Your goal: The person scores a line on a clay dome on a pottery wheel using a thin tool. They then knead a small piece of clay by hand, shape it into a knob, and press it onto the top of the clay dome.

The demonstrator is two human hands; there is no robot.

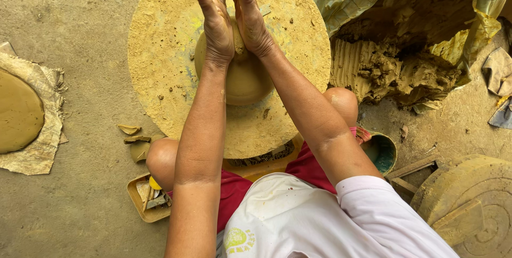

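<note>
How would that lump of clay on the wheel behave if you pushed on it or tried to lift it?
The clay lump looks wet and smooth, so it would probably dent under a push, not crack. Both hands, left hand and right hand, are smeared with it, so it is likely slippery and sticky. Its squat dome sits flat on the round wheel, so tipping or rolling seems unlikely.

A rounded, dome-shaped lump of wet tan clay (246, 79) sits at the centre of the round, clay-crusted potter's wheel disc (165, 50). Its surface is smooth and glossy (the disc's own is rough and crumbly). The lump's top narrows into a small raised piece pressed between two clay-smeared palms, partly hidden.
</note>
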